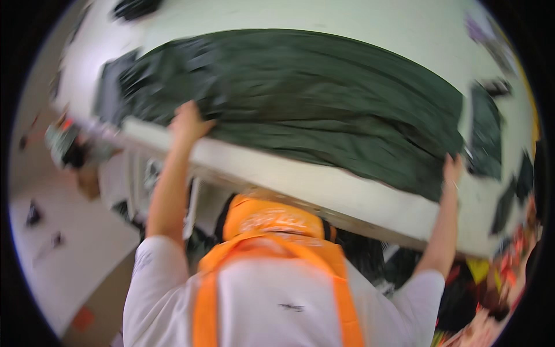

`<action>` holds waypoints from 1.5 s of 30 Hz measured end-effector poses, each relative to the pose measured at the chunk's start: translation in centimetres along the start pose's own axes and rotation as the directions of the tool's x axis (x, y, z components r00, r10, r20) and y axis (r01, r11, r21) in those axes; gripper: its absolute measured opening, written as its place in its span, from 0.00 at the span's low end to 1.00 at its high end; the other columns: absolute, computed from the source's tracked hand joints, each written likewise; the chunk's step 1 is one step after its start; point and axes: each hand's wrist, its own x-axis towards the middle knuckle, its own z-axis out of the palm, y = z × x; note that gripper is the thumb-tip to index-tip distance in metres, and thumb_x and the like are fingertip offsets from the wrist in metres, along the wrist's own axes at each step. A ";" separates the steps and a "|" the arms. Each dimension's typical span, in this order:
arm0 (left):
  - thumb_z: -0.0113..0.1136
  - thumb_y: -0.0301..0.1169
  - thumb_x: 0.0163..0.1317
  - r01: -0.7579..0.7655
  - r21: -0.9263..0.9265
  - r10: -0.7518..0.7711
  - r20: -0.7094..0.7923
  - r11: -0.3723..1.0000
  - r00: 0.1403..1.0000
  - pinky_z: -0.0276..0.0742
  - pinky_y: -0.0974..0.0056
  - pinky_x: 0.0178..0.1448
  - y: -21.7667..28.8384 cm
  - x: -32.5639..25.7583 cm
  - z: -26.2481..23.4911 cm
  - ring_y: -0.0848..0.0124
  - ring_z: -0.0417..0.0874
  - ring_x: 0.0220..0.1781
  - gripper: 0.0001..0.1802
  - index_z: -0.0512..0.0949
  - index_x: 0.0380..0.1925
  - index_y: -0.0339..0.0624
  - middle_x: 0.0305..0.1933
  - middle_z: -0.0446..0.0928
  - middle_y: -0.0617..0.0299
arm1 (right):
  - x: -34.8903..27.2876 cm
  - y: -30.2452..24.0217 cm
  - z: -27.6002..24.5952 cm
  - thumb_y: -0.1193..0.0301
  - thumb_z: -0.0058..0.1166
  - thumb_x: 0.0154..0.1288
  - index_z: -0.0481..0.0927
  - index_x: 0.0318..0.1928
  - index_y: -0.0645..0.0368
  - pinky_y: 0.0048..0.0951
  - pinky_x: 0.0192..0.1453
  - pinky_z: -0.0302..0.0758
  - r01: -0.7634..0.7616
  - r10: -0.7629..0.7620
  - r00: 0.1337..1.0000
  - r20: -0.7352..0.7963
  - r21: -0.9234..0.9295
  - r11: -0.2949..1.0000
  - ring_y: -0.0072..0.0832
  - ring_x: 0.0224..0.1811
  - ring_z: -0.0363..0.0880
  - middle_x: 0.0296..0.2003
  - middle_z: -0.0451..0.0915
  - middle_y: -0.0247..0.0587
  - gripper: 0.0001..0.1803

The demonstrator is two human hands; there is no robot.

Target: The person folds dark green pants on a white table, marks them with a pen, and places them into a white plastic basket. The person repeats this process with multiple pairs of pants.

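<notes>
A long dark green plastic sheet [324, 98] lies across the white table, wrinkled, with a shinier, bunched part at its left end. My left hand [189, 122] rests at the sheet's near edge toward the left, thumb stretched away from the fingers. At the right end, my right hand [452, 170] has its fingers closed at the sheet's near corner. Motion blurs both hands somewhat. Between them the near edge runs slantwise, a little back from the table's front edge.
Smaller dark green pieces [485, 133] lie right of the sheet, beside a small black object [496, 87]. A black bundle [136, 8] sits at the far left. Another person [72, 141] is at the left. My orange apron [272, 222] is close to the table's front edge [324, 202].
</notes>
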 end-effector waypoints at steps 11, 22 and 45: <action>0.74 0.46 0.37 -0.072 0.317 0.018 0.169 0.946 0.985 0.77 0.54 0.46 2.7 2.2 -2.1 0.52 0.82 0.44 0.30 0.77 0.35 0.35 0.40 0.80 0.48 | 3.8 -3.9 -5.3 0.62 0.57 0.62 0.75 0.47 0.63 0.26 0.23 0.76 -0.638 0.452 0.757 0.472 0.385 0.667 0.24 0.23 0.77 0.36 0.79 0.39 0.20; 0.51 0.20 0.47 -0.250 -0.217 0.067 -0.614 0.944 0.786 0.67 0.51 0.58 -0.4 -5.3 -2.1 0.49 0.66 0.62 0.33 0.64 0.59 0.45 0.61 0.63 0.50 | -3.0 -3.6 -17.9 0.63 0.56 0.62 0.76 0.32 0.53 0.31 0.46 0.72 -0.301 0.257 0.949 0.181 0.760 0.576 0.21 0.39 0.74 0.34 0.76 0.30 0.08; 0.64 0.32 0.47 -0.309 -0.332 0.236 -0.242 0.891 0.941 0.71 0.53 0.56 -6.7 -11.3 2.9 0.48 0.71 0.58 0.41 0.60 0.64 0.51 0.58 0.69 0.48 | -16.1 13.4 -2.5 0.55 0.55 0.55 0.80 0.39 0.73 0.44 0.45 0.73 -0.405 0.415 0.905 0.093 -0.107 0.908 0.50 0.39 0.80 0.34 0.80 0.62 0.27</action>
